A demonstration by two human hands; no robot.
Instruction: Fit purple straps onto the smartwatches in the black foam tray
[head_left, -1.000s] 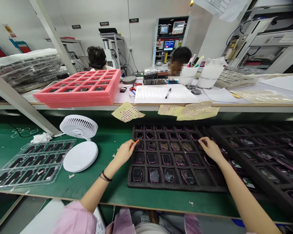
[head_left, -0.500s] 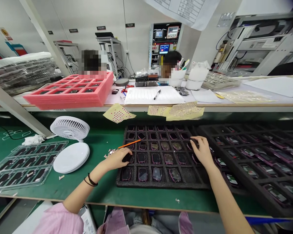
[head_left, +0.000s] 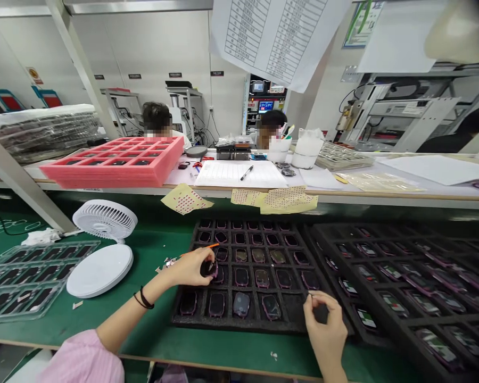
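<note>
A black foam tray (head_left: 239, 321) holds rows of dark-screened smartwatch bodies with purple frames. My left hand (head_left: 193, 266) is closed on one smartwatch body (head_left: 211, 267), tilted up over the tray's left side. Over the tray's front right corner, near an unfilled pocket (head_left: 295, 307), is my right hand (head_left: 326, 316), thumb and fingertips pinched together. Whatever small dark thing may be between them is too small to name. Just behind my left fingers lies an orange stick (head_left: 212, 246), partly covered by the hand.
Another black foam tray (head_left: 387, 314) with several lit watches stands on the right. A white fan (head_left: 104, 268) and a clear plastic tray (head_left: 43, 290) of black parts are on the left. Behind is a shelf with a pink foam tray (head_left: 104, 178) and papers; two people sit beyond.
My left hand has raised a smartwatch body from its pocket. My right hand has come from the tray's right column toward the near corner, its fingers now pinched. The camera view has tilted up.
</note>
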